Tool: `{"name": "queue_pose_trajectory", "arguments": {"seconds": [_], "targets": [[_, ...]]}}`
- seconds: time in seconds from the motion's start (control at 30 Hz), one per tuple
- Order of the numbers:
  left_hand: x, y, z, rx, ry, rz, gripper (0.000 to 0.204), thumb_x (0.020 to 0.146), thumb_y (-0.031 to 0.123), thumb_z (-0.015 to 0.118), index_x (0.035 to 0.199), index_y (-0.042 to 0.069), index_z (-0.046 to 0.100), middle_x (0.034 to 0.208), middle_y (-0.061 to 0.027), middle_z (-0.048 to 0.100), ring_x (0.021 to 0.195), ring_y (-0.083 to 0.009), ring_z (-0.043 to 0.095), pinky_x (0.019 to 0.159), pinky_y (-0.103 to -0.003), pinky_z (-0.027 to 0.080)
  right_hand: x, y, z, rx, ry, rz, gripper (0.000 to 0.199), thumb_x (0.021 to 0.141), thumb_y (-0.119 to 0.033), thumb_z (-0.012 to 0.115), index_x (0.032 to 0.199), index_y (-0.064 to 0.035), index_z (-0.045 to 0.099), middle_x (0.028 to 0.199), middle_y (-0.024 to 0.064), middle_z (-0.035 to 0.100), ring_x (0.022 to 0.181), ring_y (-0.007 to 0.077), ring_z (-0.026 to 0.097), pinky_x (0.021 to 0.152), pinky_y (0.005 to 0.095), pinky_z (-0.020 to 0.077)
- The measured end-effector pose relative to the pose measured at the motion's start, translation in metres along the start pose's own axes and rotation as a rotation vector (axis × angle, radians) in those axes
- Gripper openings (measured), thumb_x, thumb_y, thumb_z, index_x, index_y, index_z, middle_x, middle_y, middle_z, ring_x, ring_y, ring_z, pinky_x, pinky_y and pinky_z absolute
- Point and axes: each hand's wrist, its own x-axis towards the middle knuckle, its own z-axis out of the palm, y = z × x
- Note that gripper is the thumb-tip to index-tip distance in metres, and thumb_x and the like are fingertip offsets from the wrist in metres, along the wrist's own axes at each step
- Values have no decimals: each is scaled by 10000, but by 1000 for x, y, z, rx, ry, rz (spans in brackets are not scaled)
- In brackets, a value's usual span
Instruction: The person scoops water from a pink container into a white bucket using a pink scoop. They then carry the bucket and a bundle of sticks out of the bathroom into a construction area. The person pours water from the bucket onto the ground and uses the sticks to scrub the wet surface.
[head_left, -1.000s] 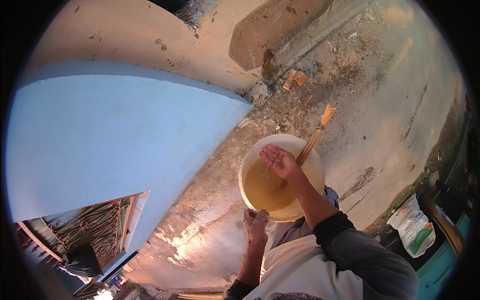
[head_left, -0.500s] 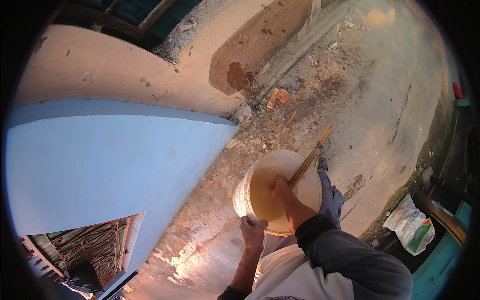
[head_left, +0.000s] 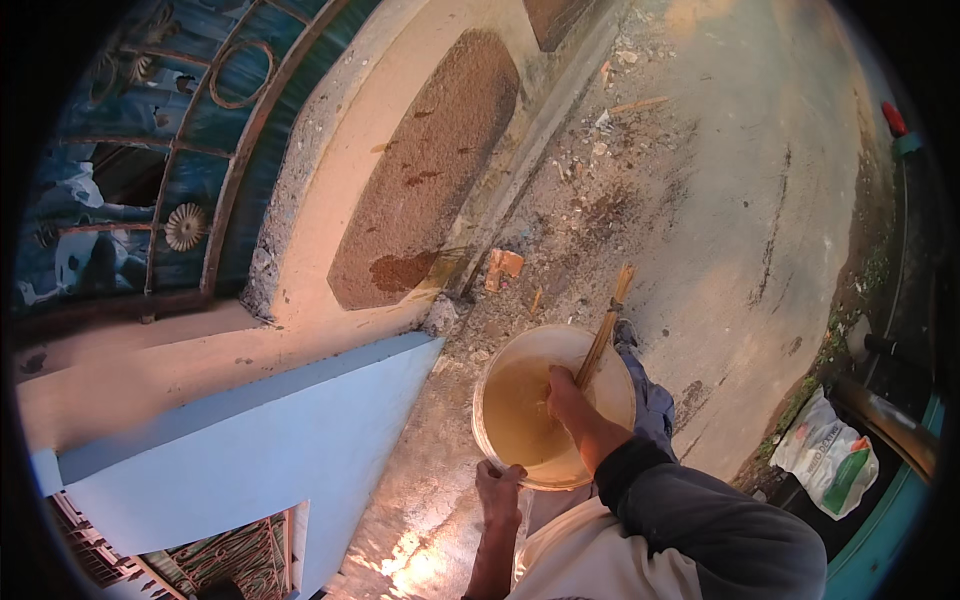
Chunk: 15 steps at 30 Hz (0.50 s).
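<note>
A pale plastic bucket [head_left: 553,405] is held near the body, slightly right of centre, above a rough concrete ground [head_left: 720,200] strewn with rubble. The near rim of the bucket is gripped by the left hand [head_left: 497,488], whose fingers are closed over the edge. The right hand [head_left: 566,392] is reached into the bucket from the near side and is wrapped shut around a wooden stick [head_left: 604,332], whose far end juts out past the far rim while its lower end is sunk in a tan, cloudy liquid [head_left: 520,410]. The bucket is judged to be fairly heavy and sloshy with that fill, its thin wall somewhat flexible and its rim possibly slick with splashes, so a firm hold on the rim, better supported from beneath, would be called for. The stick is judged stiff and light, and is best taken high on its dry part. To the left, a light blue wall [head_left: 250,450] is seen, with a cream ledge [head_left: 200,350] and a dark metal grille [head_left: 150,150] farther off. At the right, 1 white printed bag [head_left: 825,450] lies near a teal edge. A small orange brick fragment [head_left: 505,265] rests beyond the bucket.
</note>
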Motion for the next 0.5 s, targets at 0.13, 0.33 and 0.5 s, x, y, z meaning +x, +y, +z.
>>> {"name": "queue_pose_trajectory", "arguments": {"seconds": [0.13,0.33,0.5], "targets": [[-8,37,65,-92,-63,-27,316,735,65,665,987,55,474,852,-52,531,757,-146,551,669,-332,484,-44,-135,-30,333,-663,71,270,948,-217,441,983,-1,597,1039,173,641,1007,346,610,915,494,512],[2,82,166,-116,-205,10,351,732,51,679,1005,32,459,855,-73,536,732,-150,557,613,-307,494,-107,-270,-71,445,-807,-98,285,964,-234,445,1012,-7,610,990,159,656,978,336,628,909,503,516],[-16,116,225,-12,-348,97,296,730,13,637,972,32,469,900,-89,564,792,-161,580,699,-314,497,-48,-302,-80,345,80,-29,266,970,-218,461,1107,-29,589,1074,139,652,1002,286,633,919,455,513]]}}
